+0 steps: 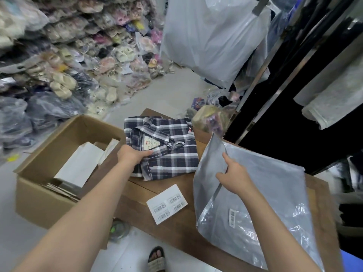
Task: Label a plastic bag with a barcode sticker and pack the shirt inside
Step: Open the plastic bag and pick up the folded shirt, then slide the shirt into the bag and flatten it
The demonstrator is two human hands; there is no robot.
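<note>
A folded navy-and-white plaid shirt [169, 150] lies on the wooden table [176, 228]. My left hand [131, 155] grips its near left edge, thumb on top. To the right lies a grey translucent plastic bag [265, 189] with a barcode sticker [232, 217] stuck on its near face. My right hand [234, 175] holds the bag's open left edge, lifting the upper layer. A white sheet of barcode stickers [167, 204] rests on the table between shirt and bag.
An open cardboard box [39, 195] with white sheets stands left of the table. Bagged slippers are piled along the left wall [78, 55]. A large grey bag [212, 36] hangs behind. Dark clothes racks [294, 95] stand at right. A sandalled foot [156, 259] is below.
</note>
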